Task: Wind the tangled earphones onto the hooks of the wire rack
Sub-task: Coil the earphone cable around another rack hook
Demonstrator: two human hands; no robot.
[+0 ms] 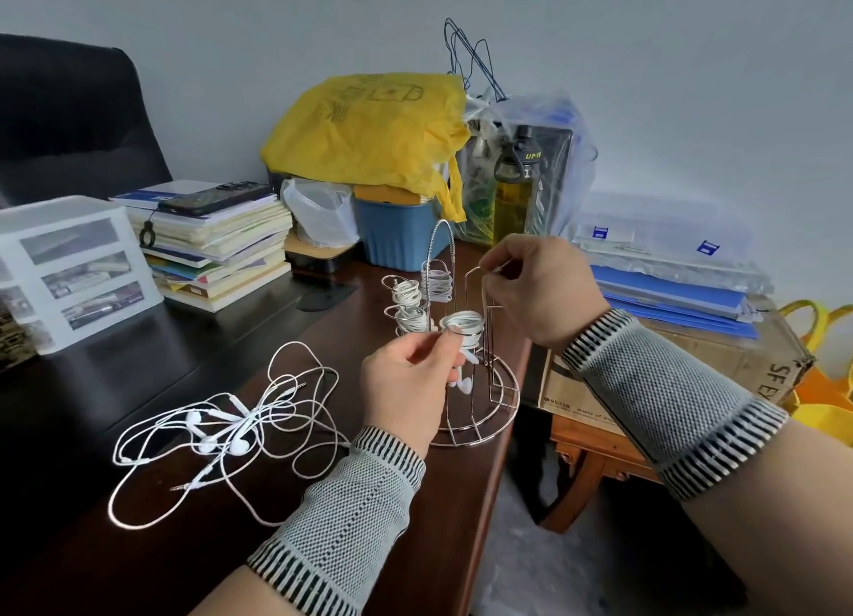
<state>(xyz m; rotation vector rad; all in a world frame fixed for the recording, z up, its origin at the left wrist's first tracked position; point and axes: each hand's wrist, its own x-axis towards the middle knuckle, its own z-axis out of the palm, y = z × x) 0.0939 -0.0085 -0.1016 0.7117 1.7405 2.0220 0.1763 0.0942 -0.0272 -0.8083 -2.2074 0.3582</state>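
Item 1, far left: clear drawer unit (69,264) and book stack (217,241) with a phone (214,198) on top. Not part of the task.

Item 2, left of centre: tangled earphones (221,431), white, lying loose on the dark desk (138,338). Several pairs are knotted together; buds cluster in the middle, loops spread all round, and one jack points out at the lower left. The heap has no single long axis. It lies down and to the left of both hands, apart from them, and nearer the left.

Item 3, centre: left hand (411,384), fingers curled, pinching white cord just below the front coil (463,327); buds hang beneath the fingers.

Item 4, centre: wire rack (480,421), upright on a round base at the desk's right edge. Its hooks stand vertical. Three hooks behind and to the left carry wound coils, and the front one holds the coil now in hand.

Item 5, right of centre: right hand (531,287), thumb and forefinger pinched at the top of a tall bare hook; whether cord is also held there cannot be told.

Judgement: the front coil looks nearly finished. The next pair must come out of the heap, so the left hand has the shorter reach, while the right steadies the rack.

Item 6, right: folders (669,287) on a cardboard box (692,366).
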